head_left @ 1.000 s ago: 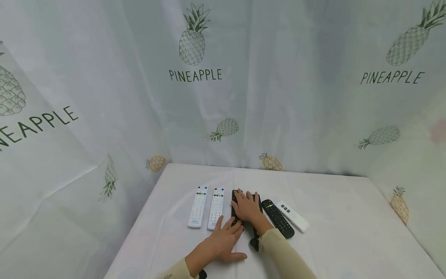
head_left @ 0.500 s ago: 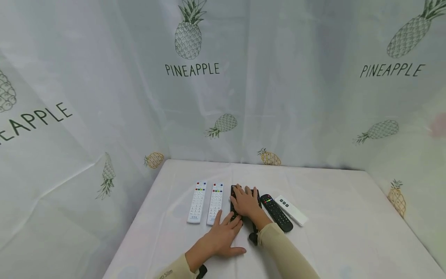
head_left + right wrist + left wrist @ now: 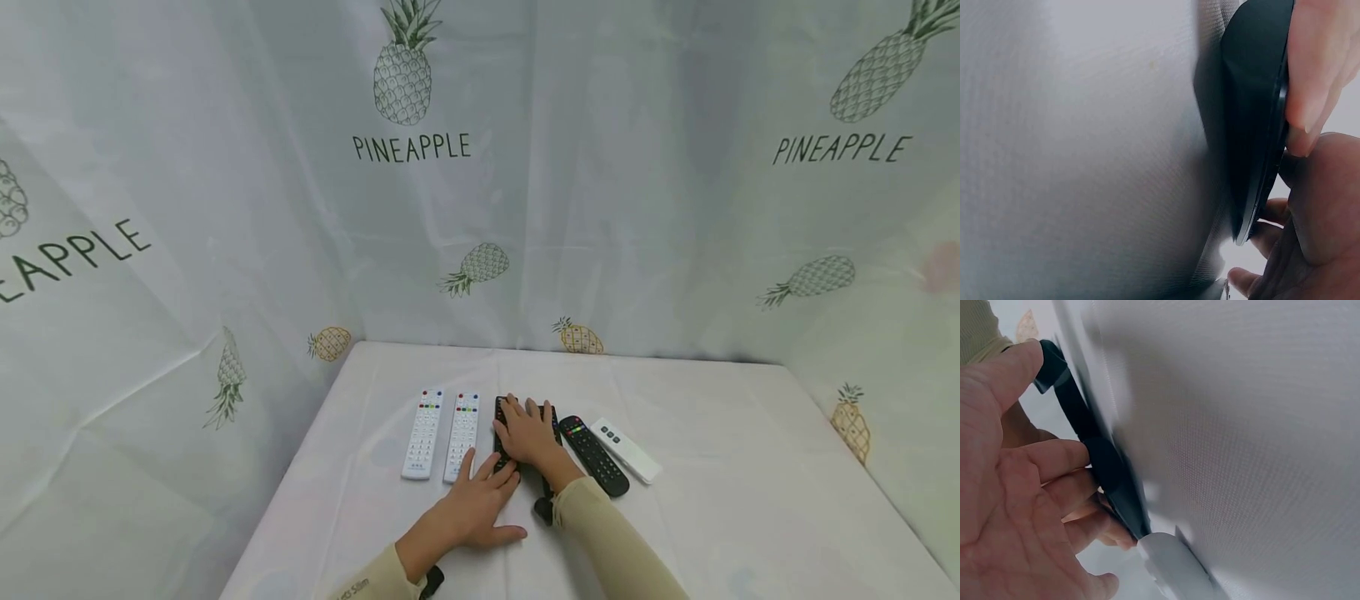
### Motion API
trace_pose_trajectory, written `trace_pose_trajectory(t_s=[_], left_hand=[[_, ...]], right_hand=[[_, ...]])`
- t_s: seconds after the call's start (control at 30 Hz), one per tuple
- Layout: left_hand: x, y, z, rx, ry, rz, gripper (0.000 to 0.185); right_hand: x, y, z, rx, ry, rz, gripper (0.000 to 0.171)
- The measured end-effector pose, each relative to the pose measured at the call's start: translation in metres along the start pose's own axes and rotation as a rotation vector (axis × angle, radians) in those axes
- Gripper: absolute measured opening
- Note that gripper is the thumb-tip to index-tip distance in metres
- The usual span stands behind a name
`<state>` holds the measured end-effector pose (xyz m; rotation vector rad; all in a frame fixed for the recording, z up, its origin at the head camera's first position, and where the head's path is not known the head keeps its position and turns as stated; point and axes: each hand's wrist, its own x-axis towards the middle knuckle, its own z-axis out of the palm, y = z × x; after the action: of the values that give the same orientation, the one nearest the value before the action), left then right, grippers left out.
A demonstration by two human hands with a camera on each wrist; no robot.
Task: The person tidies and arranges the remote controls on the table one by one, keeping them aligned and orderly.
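My right hand (image 3: 531, 435) lies flat over two black remote controls, its fingers pointing to the far side. The left one of these remotes (image 3: 504, 461) shows beside the palm, and the other (image 3: 557, 427) shows along the fingers' right side. Fingertips of my left hand (image 3: 476, 510) reach the near end of the left black remote, with the fingers spread and the thumb out to the right. In the left wrist view those fingertips meet the edge of the black remote (image 3: 1116, 481). The right wrist view has fingers (image 3: 1313, 81) resting on a black remote (image 3: 1257, 94).
Two white remotes, one at far left (image 3: 423, 435) and one beside it (image 3: 462, 433), lie left of my hands. To the right lie a rounded black remote (image 3: 596, 456) and a slim white remote (image 3: 628, 452). A pineapple-print curtain (image 3: 637, 208) stands behind the white-covered table (image 3: 720, 483).
The head view has tipped slightly, so everything sits a little higher in it. Both hands keep their places on the black remotes.
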<state>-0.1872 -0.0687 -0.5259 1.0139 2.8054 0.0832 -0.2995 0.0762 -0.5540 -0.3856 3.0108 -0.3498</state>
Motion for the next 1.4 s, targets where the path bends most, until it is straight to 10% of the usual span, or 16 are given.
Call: trace_pose_trajectory(t_s=[1.4], left_hand=[[0.0007, 0.0058, -0.0077, 0.013, -0.004, -0.033, 0.071]], right_hand=[[-0.0023, -0.0033, -0.0048, 0.006, -0.005, 0.0, 0.056]])
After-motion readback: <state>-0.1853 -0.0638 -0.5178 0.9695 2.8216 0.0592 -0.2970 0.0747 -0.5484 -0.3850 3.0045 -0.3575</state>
